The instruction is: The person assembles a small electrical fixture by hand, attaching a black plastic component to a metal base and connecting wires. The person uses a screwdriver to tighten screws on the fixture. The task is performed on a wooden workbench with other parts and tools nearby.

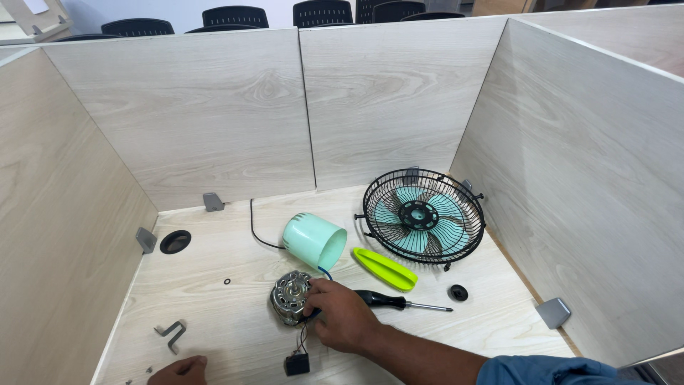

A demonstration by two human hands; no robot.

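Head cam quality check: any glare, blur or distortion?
Head view: even, soft light, no glare on the desk; faint shadows under the fan cage; right hand and motor sharp; partition edges bow slightly from the wide lens; left hand cropped at the bottom.

No packages, labels, signs or screens show anywhere in this view: none on the pale wooden counter (235, 321), and none on the plain partition walls around it.

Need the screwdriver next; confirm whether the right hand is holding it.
No: the right hand rests on the motor; the screwdriver lies beside it on the desk.
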